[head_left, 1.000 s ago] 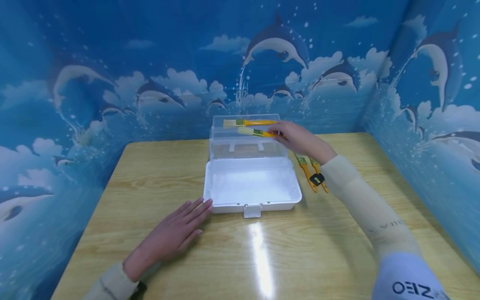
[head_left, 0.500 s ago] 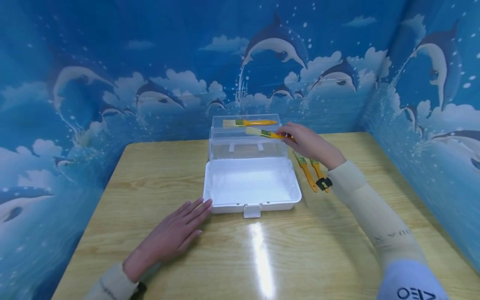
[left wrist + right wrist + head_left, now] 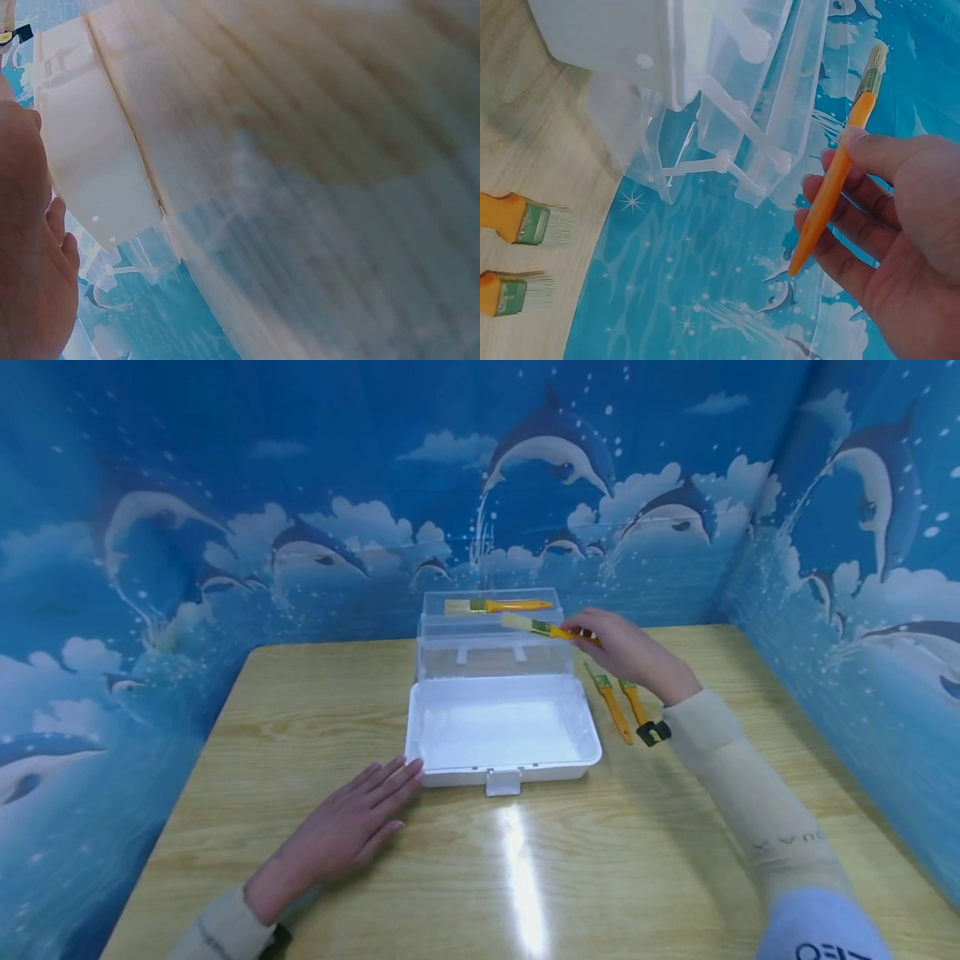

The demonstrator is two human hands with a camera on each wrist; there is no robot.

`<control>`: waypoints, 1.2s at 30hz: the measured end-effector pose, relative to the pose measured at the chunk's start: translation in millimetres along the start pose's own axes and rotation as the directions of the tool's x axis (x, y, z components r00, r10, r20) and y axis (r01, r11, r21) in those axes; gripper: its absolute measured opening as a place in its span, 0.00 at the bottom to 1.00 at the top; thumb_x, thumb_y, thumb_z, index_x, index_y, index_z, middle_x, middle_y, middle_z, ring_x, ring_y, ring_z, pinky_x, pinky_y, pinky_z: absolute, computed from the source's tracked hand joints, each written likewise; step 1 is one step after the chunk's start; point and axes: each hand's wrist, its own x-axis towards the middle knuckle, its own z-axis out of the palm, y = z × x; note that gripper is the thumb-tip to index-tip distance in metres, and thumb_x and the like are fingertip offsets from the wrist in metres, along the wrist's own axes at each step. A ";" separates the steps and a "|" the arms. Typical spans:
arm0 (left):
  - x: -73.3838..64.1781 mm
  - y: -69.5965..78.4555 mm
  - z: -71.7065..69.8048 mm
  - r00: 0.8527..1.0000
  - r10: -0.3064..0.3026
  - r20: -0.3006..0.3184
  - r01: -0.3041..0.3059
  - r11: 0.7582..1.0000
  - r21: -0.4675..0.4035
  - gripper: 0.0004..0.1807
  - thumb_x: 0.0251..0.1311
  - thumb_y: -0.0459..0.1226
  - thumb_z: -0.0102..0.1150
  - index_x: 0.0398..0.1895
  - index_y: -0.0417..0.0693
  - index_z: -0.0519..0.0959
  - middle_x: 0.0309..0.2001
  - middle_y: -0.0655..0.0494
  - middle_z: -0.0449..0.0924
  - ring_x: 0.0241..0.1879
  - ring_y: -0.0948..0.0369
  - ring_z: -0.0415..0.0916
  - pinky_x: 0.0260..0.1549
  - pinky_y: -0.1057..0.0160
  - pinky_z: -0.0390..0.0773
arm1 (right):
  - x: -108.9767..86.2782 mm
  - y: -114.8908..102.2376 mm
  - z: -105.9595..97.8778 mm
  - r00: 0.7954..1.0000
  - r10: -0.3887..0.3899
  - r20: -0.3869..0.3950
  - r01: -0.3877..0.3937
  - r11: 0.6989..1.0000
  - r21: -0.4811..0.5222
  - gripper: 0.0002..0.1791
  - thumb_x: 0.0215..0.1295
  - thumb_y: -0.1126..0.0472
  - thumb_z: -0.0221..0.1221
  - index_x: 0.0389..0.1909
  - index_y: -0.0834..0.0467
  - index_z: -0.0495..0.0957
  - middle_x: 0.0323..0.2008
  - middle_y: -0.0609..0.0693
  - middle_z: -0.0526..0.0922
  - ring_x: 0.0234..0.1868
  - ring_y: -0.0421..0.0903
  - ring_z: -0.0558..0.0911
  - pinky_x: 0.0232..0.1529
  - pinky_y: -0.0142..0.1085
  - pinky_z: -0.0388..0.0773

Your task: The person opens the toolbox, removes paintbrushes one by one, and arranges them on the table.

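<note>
My right hand (image 3: 633,652) pinches a flat paintbrush (image 3: 551,630) by its orange handle, its pale bristles pointing left. It is held up at the right side of the raised clear trays (image 3: 495,653) of a white storage box (image 3: 504,775). In the right wrist view, thumb and fingertips lie around the brush handle (image 3: 829,191). A second paintbrush (image 3: 517,606) lies lengthwise in the upper tray. My left hand (image 3: 348,827) lies with straight fingers, its fingertips touching the box's front left corner. The left wrist view shows only part of that hand (image 3: 30,247).
Two more paintbrushes (image 3: 615,710) lie on the wooden table (image 3: 300,693) right of the box, one (image 3: 632,697) partly hidden by the right wrist's black camera (image 3: 654,732). A dolphin-print curtain (image 3: 337,552) stands close behind the box. The box's latch (image 3: 503,782) hangs at the front.
My right hand has drawn the paintbrush to the right, away from the middle of the trays. The brush in the upper tray and my left hand have stayed in place.
</note>
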 end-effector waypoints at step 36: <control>0.1 -0.8 -0.6 1.000 -0.010 0.001 0.010 1.000 -0.006 0.35 0.77 0.47 0.49 0.82 0.51 0.53 0.83 0.60 0.45 0.81 0.55 0.47 0.80 0.64 0.31 | -15.8 13.9 11.4 0.999 0.029 -0.039 -0.027 0.998 0.048 0.19 0.76 0.68 0.55 0.65 0.60 0.75 0.54 0.56 0.80 0.50 0.52 0.79 0.52 0.50 0.83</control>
